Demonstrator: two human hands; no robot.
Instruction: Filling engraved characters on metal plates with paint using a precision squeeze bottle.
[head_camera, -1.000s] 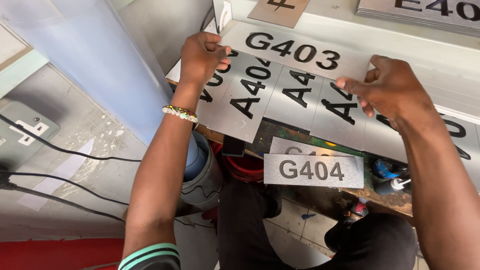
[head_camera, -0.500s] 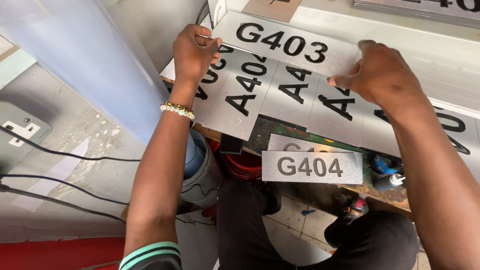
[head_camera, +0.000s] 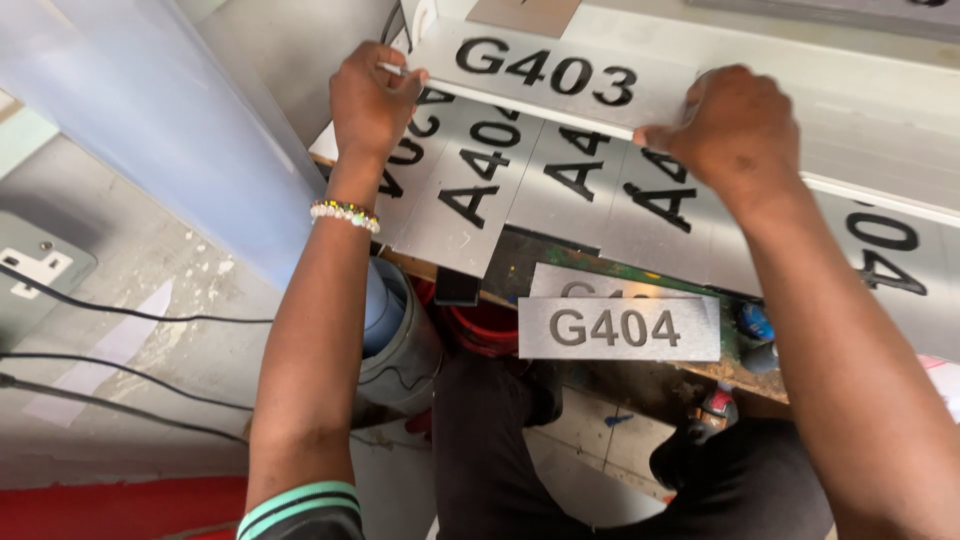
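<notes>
Silver sign plate gripped by left hand and blurred right hand, lower plates half covered

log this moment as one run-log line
left hand: grips left end of top sign plate | right hand: grips its right end | plate: over row of lettered plates | small plate: below, untouched

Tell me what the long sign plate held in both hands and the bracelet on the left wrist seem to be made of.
The long sign plate looks like thin brushed metal, perhaps aluminium: flat, matte silver-grey with a fine grain, bearing black characters that may be printed or vinyl. Plastic laminate cannot be ruled out. The left hand and right hand hold its ends. The bracelet seems to be small glass or plastic beads, glinting in several colours.
</notes>
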